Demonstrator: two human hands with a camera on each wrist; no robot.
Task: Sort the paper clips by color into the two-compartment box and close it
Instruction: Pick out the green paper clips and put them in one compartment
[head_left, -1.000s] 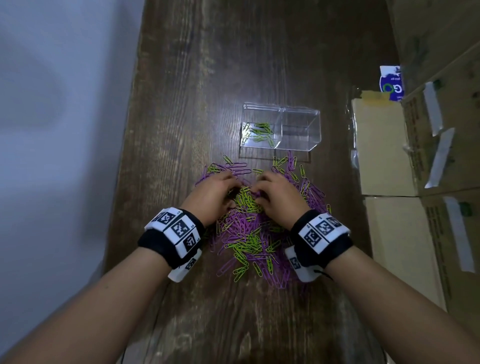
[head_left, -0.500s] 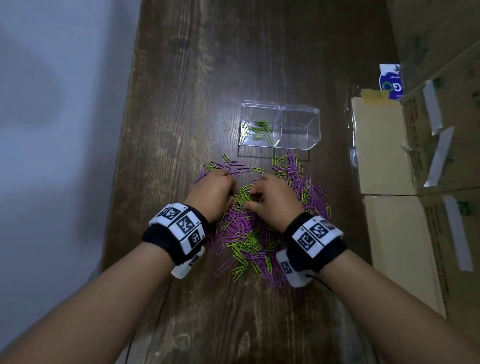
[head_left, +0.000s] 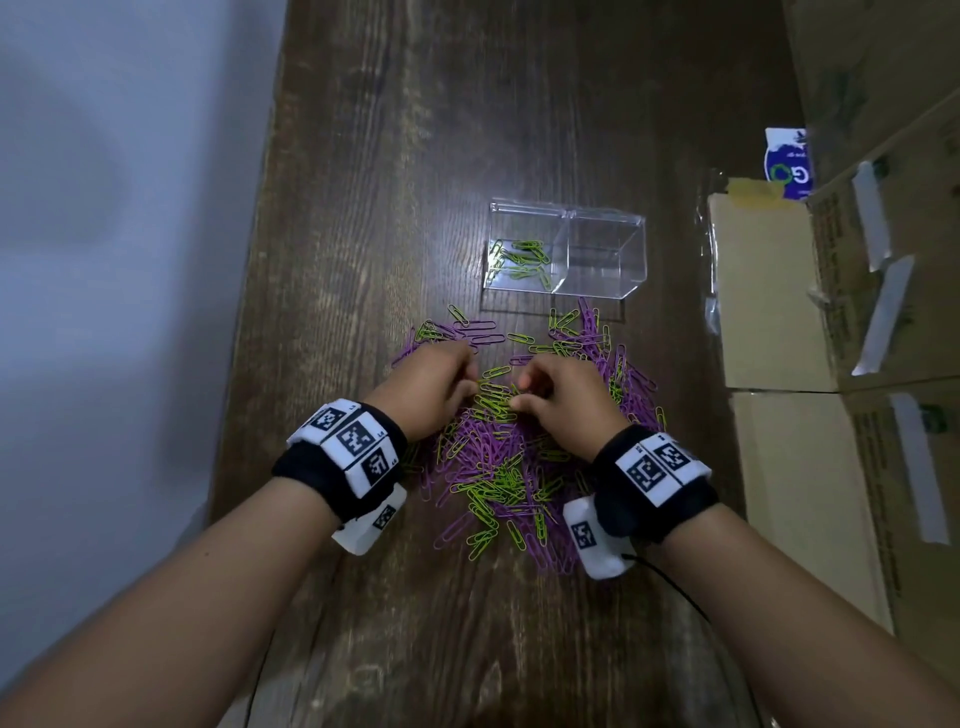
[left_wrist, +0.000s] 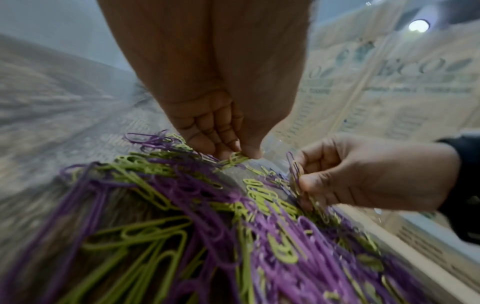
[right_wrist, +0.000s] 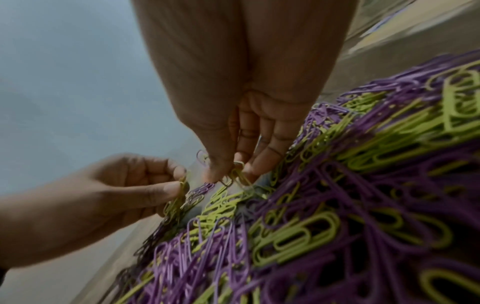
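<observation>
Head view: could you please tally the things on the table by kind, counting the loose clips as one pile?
Clear box: 1
Paper clip pile: 1
Hands pinching paper clips, left hand and right hand: 2
Total: 4

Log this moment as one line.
sorting | left hand, right hand: pinching green clips from pile | box open, left compartment green only

One clear box, two compartments; two hands; green and purple clips, probably past a hundred.
</observation>
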